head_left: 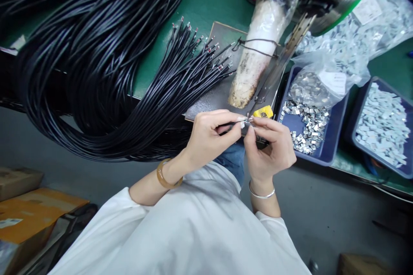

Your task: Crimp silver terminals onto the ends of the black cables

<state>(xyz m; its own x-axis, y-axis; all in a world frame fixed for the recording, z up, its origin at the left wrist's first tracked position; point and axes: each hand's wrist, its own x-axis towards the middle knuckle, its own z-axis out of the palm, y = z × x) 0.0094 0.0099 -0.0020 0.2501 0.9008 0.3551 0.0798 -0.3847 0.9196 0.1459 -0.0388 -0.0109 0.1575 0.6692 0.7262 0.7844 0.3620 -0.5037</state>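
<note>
My left hand (214, 135) pinches the end of a thin black cable, with a small white piece at its fingertips. Close against it, my right hand (270, 146) is closed at the cable's tip; the tiny part between its fingers is too small to name. Just beyond the fingertips are a yellow block (263, 112) and a metal tool (274, 68) beside a white, plastic-wrapped tube (254, 47). A large bundle of black cables (129, 124) curves in from the left, its stripped ends (213, 51) lying on a grey plate (206, 102).
Right of my hands, a blue tray (335, 131) holds small metal pieces and a plastic bag. Farther right, another tray (380, 159) holds pale small pieces. A large clear bag (348, 43) lies behind them. Cardboard boxes (35, 210) stand at lower left.
</note>
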